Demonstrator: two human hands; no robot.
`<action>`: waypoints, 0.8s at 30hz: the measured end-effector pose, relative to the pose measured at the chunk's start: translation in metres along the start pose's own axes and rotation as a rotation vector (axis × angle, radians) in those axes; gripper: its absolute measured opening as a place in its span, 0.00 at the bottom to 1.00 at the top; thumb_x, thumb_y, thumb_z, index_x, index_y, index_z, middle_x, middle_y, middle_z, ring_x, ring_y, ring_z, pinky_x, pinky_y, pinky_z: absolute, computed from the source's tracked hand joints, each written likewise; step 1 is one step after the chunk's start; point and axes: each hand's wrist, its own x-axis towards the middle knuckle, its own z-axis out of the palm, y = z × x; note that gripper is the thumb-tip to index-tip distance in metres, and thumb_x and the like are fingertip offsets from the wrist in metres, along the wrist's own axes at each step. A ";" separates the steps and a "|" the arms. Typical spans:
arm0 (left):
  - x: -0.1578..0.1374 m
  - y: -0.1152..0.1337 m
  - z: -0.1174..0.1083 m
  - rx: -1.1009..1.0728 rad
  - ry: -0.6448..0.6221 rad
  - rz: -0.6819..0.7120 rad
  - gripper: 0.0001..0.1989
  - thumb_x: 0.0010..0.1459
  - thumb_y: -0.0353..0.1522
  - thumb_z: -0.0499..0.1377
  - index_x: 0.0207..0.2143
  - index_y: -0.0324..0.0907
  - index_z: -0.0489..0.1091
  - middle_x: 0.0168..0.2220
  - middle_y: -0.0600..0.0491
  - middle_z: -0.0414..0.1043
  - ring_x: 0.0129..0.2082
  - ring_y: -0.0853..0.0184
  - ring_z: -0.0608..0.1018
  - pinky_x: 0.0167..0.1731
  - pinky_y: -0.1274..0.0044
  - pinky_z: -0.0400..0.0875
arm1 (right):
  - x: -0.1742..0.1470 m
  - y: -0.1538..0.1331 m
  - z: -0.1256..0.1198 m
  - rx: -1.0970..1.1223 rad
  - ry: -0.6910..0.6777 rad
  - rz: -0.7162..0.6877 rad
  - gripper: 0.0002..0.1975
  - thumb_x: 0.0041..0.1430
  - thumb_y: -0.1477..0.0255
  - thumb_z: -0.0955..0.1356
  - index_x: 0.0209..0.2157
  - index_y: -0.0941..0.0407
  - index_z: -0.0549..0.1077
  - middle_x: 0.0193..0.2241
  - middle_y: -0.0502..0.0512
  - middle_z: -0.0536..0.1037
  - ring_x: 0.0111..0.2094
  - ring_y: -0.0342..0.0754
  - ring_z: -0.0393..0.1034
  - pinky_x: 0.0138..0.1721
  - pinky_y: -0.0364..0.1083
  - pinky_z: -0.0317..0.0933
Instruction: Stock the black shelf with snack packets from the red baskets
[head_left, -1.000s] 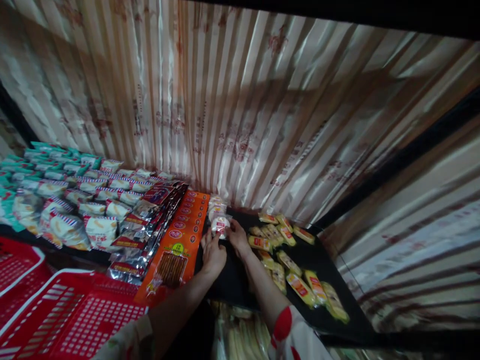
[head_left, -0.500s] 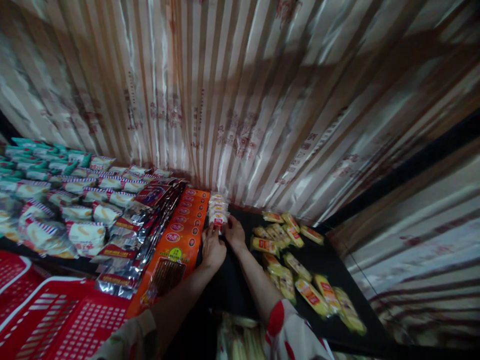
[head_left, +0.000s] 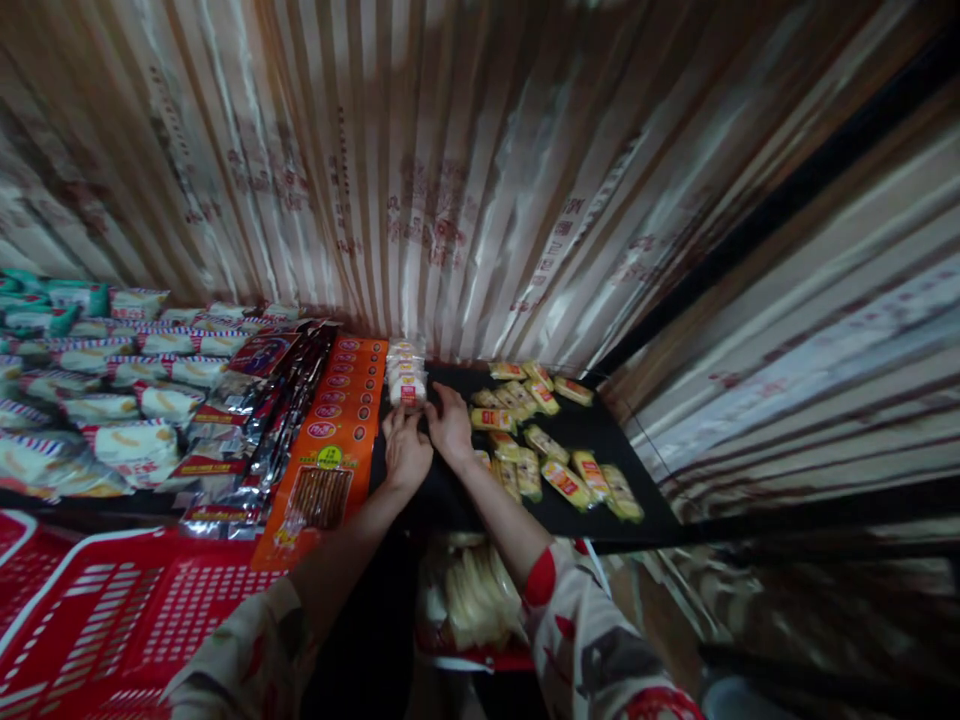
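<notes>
A short row of small white snack packets with red and yellow labels lies on the black shelf against the back wall. My left hand has its fingertips on the near end of the front packet, pressing against it. Just to the right, my right hand reaches forward with fingers apart, its thumb close to the same packet's corner. Whether that thumb touches the packet is hard to see. Left of the packets lies a strip of orange snack packages, and my left forearm passes over its near right edge.
Yellow-wrapped snack packets lie scattered on the black shelf at right. Dark foil packets and white bags fill the left. Red baskets stand front left; another basket holding pale packets is below the shelf.
The view has shifted, so the shelf goods appear farther left and higher. My right hand has eased away from the front packet's side, while my left fingers stay at its near end.
</notes>
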 end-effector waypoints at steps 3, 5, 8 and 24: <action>-0.032 0.011 -0.002 -0.118 0.013 0.068 0.21 0.50 0.21 0.48 0.43 0.42 0.72 0.52 0.50 0.67 0.54 0.62 0.65 0.57 0.69 0.59 | -0.039 0.000 -0.034 0.124 0.080 -0.073 0.18 0.59 0.71 0.59 0.49 0.58 0.68 0.49 0.61 0.71 0.51 0.50 0.64 0.53 0.51 0.57; -0.061 0.017 -0.001 -0.246 -0.032 0.136 0.20 0.51 0.21 0.46 0.39 0.43 0.72 0.46 0.51 0.70 0.49 0.65 0.70 0.53 0.72 0.63 | -0.069 0.005 -0.061 0.196 0.140 -0.045 0.17 0.60 0.68 0.59 0.49 0.57 0.67 0.47 0.60 0.72 0.48 0.49 0.66 0.50 0.50 0.60; -0.111 0.018 0.006 -0.410 -0.203 0.242 0.18 0.51 0.21 0.45 0.35 0.43 0.71 0.39 0.51 0.72 0.42 0.68 0.73 0.45 0.77 0.68 | -0.115 0.024 -0.104 0.237 0.256 0.065 0.16 0.60 0.64 0.60 0.46 0.55 0.68 0.44 0.60 0.73 0.45 0.50 0.68 0.49 0.49 0.60; -0.247 -0.032 0.021 0.258 -0.801 0.288 0.24 0.51 0.21 0.48 0.50 0.39 0.69 0.55 0.40 0.65 0.56 0.51 0.66 0.52 0.61 0.63 | -0.243 0.161 -0.152 -0.390 -0.150 0.402 0.29 0.46 0.68 0.64 0.53 0.55 0.66 0.52 0.61 0.70 0.59 0.58 0.56 0.57 0.57 0.50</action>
